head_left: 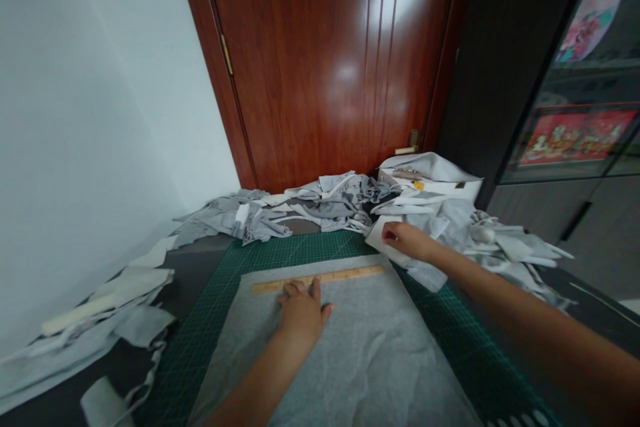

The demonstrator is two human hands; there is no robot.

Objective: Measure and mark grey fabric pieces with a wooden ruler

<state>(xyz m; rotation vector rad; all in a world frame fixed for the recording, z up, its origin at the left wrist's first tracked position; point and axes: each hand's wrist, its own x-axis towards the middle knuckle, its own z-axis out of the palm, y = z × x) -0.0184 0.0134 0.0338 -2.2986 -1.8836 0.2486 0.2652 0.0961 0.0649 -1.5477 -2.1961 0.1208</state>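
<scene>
My left hand lies with spread fingers on a wooden ruler, pressing it against a sheet of light grey fabric. The ruler runs along the far edge of this sheet, slightly slanted. Beneath the fabric is a green cutting mat with a printed grid. My right hand is at the mat's far right corner, above a pale flat piece beside the fabric scraps. Its fingers are curled together, and whatever is between them is too small or hidden to name.
Grey and white fabric scraps line the back of the table, with more scraps along the left. A white box stands at the back right, cloth over it. Behind are a brown door and a dark cabinet.
</scene>
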